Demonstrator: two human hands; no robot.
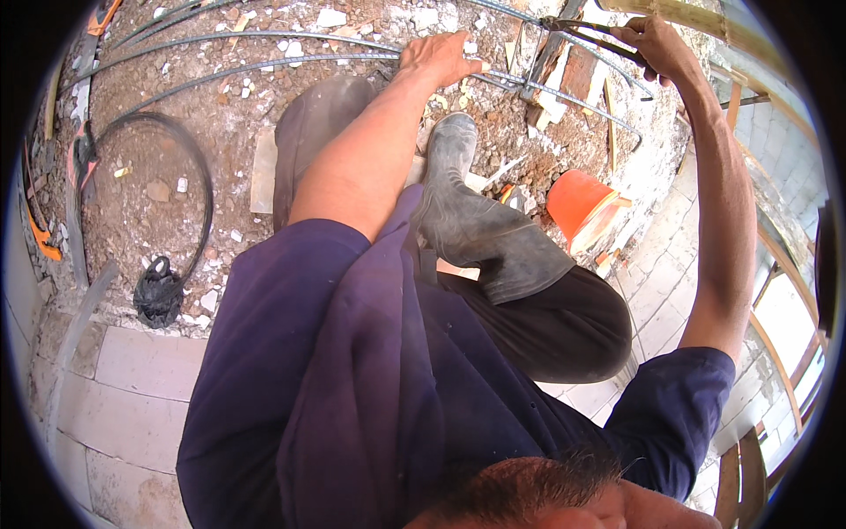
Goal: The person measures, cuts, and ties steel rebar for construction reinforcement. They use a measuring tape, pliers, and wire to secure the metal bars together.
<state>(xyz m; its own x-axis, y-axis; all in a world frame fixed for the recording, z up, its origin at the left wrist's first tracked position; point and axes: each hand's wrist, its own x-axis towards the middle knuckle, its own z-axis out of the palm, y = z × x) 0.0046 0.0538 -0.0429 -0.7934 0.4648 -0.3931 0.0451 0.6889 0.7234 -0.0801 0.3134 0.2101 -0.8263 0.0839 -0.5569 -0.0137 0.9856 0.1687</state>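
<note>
My left hand reaches over two ribbed steel rebars and closes around them, its thumb stretched to the right; the palm side is hidden. Farther right, my right hand grips the long handles of dark pincers. Their jaws point left and meet the rebars near a crossing piece of steel. What lies between the jaws is too small to make out. Just below the bars stands my grey rubber boot, on ground strewn with rubble.
An orange bucket lies tipped right of the boot. Left are a black wire coil, a black plastic bag and orange-handled tools. Wood pieces lie under the rebars. Pale tiles border the rubble.
</note>
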